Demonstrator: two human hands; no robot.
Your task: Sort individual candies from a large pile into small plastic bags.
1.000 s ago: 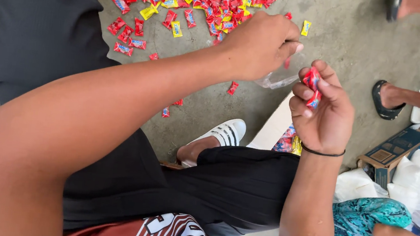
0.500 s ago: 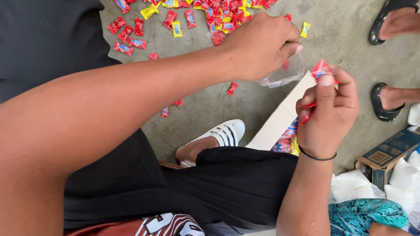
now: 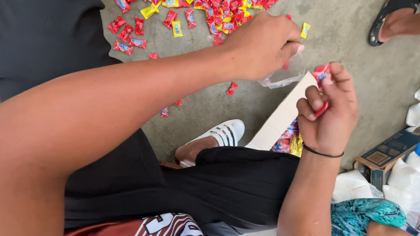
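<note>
Overhead, left hand [image 3: 262,45] above concrete floor [image 3: 343,33], fingers pinched on small clear plastic bag [image 3: 282,77]. Right hand [image 3: 327,112] just beside it, fingers curled and pinching red wrapped candies [image 3: 322,75]. Beyond, scattered pile of red and yellow candies [image 3: 191,1] on floor. Below hands, white sandal [image 3: 221,134], black trousers [image 3: 234,188].
</note>
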